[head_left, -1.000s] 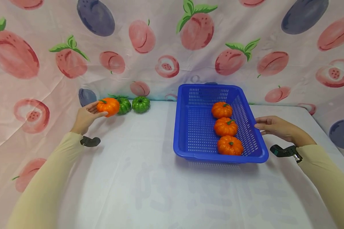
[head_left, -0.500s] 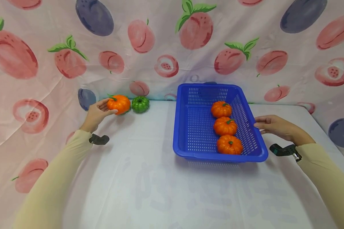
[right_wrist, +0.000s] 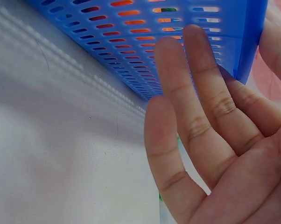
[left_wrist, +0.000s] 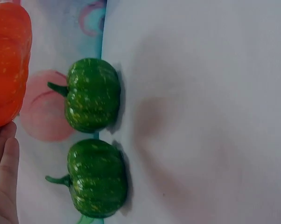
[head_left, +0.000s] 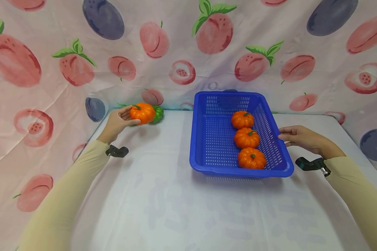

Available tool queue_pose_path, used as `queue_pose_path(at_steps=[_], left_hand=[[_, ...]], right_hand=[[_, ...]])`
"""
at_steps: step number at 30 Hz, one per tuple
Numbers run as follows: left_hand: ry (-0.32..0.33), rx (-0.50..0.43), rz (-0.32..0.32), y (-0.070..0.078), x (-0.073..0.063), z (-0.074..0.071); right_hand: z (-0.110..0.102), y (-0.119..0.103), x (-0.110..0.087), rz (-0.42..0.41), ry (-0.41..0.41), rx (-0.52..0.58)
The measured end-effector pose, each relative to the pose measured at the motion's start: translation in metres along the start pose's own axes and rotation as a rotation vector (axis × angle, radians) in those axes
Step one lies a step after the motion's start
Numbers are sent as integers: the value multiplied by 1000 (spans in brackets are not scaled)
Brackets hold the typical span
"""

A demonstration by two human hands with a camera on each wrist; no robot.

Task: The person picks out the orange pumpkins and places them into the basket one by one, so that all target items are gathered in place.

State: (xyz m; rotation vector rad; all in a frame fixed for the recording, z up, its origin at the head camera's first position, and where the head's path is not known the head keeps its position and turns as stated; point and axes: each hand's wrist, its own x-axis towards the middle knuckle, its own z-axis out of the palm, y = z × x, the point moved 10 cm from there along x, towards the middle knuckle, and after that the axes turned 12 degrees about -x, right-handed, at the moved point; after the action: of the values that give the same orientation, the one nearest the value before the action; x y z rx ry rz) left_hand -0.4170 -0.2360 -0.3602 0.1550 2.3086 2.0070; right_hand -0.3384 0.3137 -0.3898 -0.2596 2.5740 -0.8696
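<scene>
My left hand (head_left: 117, 122) holds an orange toy pumpkin (head_left: 142, 113) by its left side, fingers behind and thumb in front, raised off the table. Two green pumpkins stand behind it at the table's back edge; the head view shows part of one green pumpkin (head_left: 158, 114), while the left wrist view shows both, an upper green pumpkin (left_wrist: 93, 95) and a lower green pumpkin (left_wrist: 97, 178). At the right, my right hand (head_left: 304, 137) pinches the rim of a blue plastic basket (head_left: 238, 172), its thumb over the rim and fingers (right_wrist: 172, 79) against the outer wall.
Inside the basket, three orange pumpkins line the right side: a back one (head_left: 242, 120), a middle one (head_left: 246, 138) and a front one (head_left: 252, 158). A fruit-printed curtain (head_left: 182, 42) hangs behind the white-covered table (head_left: 163, 174).
My left hand has carried the orange pumpkin to the right, passing in front of the green pumpkins. The right hand and the basket have stayed in place.
</scene>
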Motion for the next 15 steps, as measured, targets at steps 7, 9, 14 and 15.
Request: queue_pose_path(at_steps=[7, 9, 14, 15], left_hand=[[-69, 22, -23, 6, 6, 19], [-81, 23, -19, 8, 9, 24], [-116, 29, -5, 17, 16, 38], [-124, 23, -3, 19, 17, 41]], right_hand=[[0, 1, 0, -1, -1, 0], [0, 1, 0, -3, -3, 3], [0, 1, 0, -8, -10, 26], [0, 1, 0, -9, -12, 30]])
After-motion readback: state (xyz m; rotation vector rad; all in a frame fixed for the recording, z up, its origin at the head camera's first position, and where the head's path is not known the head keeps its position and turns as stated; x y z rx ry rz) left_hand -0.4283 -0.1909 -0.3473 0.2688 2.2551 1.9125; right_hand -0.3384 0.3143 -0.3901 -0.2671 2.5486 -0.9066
